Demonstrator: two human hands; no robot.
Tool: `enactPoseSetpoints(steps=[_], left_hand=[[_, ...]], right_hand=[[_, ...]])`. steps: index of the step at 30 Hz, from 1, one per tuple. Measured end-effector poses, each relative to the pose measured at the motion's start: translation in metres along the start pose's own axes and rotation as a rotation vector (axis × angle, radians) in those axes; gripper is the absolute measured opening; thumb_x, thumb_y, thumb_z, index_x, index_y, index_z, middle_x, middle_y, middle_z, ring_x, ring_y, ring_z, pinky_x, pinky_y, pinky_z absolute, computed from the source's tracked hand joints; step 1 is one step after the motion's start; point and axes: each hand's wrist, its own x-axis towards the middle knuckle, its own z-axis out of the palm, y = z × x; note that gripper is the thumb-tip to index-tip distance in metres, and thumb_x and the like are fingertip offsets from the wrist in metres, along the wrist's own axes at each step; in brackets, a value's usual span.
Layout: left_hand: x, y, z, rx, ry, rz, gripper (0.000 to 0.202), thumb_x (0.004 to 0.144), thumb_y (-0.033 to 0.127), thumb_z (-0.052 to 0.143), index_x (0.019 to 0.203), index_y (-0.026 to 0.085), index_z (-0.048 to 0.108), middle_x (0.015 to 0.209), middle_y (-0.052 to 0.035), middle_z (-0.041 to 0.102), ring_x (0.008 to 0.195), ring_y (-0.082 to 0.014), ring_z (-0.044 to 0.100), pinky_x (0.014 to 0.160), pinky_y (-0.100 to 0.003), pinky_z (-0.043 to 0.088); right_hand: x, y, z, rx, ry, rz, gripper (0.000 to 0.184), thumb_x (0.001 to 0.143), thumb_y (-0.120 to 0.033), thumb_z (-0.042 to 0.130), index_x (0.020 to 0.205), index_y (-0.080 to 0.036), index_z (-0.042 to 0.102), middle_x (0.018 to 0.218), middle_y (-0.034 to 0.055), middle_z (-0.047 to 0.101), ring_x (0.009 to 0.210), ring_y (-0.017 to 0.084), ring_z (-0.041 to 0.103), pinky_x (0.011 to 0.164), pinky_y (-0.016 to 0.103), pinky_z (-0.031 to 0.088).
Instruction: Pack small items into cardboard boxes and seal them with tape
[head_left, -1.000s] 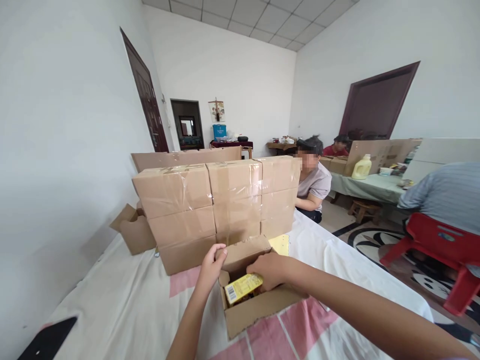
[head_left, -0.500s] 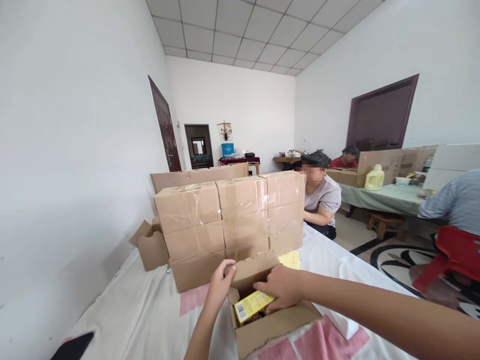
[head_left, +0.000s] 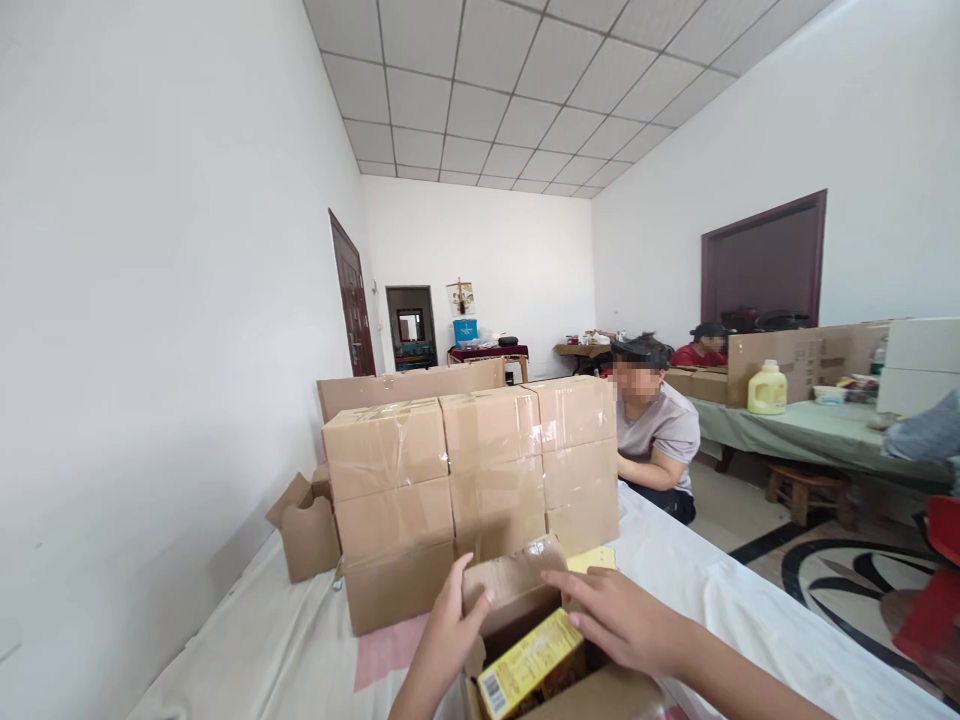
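An open cardboard box (head_left: 517,590) stands close in front of me, its far flap raised; its near part is cut off by the frame's bottom edge. Inside lies a yellow carton (head_left: 531,662) with a barcode on one end. My left hand (head_left: 452,622) closes around the left side of the raised flap, thumb on the inner face. At the flap's right edge, my right hand (head_left: 626,612) has its fingers stretched out and apart, the index fingertip against the cardboard and the thumb just above the yellow carton. Something yellow and flat (head_left: 592,560) shows behind that hand.
Behind the box, taped cartons (head_left: 472,470) form a wall three high. A small open carton (head_left: 307,535) stands left of them on the white cloth (head_left: 247,630). A person (head_left: 656,430) crouches at the right beyond the table; a yellow jug (head_left: 767,388) is on another table.
My right hand has come up out of the box to the flap, leaving the yellow carton inside. The left hand now grips the flap's side. The view has tilted upward.
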Motion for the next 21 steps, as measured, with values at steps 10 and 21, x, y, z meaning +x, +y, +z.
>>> enactPoseSetpoints(steps=[10,21], left_hand=[[-0.037,0.022,0.003,0.509,0.415,0.414,0.033,0.101,0.032,0.045,0.128,0.023,0.059,0.104,-0.0088,0.062,0.096,-0.0237,0.061,0.085,-0.039,0.047],[-0.052,0.066,-0.009,0.615,-0.137,0.373,0.048,0.074,0.034,0.080,0.120,0.029,0.065,0.116,-0.0022,0.070,0.106,-0.0252,0.062,0.090,-0.035,0.039]], right_hand=[[-0.037,0.014,0.038,0.430,0.318,0.259,0.046,0.107,-0.042,0.029,0.150,-0.029,0.039,0.108,0.0078,0.069,0.103,0.025,0.064,0.097,0.043,0.049],[-0.044,0.014,0.101,0.642,0.664,0.280,0.034,0.104,-0.042,0.043,0.130,-0.027,0.057,0.128,0.0116,0.064,0.122,0.026,0.061,0.107,0.042,0.050]])
